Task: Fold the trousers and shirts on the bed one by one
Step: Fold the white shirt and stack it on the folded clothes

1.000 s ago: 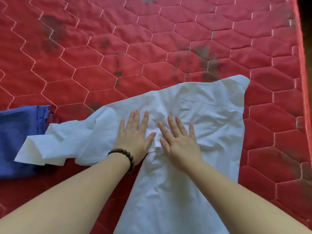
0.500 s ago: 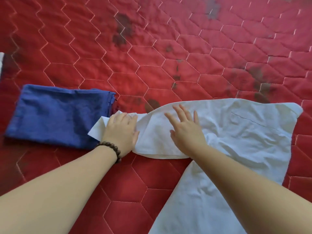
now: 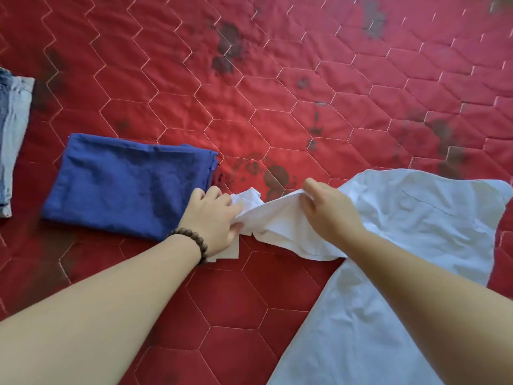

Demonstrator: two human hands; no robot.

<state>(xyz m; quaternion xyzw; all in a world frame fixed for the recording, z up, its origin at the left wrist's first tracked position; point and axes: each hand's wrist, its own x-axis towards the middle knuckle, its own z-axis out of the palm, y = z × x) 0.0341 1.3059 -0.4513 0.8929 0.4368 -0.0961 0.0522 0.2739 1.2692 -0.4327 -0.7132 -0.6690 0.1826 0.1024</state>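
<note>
Sleeve-folding is in hand — the white shirt [image 3: 416, 218], spread on the red quilted bed [image 3: 277, 93], is gripped at its bunched sleeve [image 3: 272, 218] by left hand [image 3: 213, 218] and right hand [image 3: 330, 209], and should next be laid inward across the body.

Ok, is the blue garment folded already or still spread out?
Folded. The blue garment lies as a compact rectangle with stacked layer edges at its right end, beside the left hand.

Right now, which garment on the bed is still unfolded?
The white shirt, spread out and wrinkled, its sleeve gripped by both hands. The blue garment and the pale denim one at the left edge lie folded.
</note>
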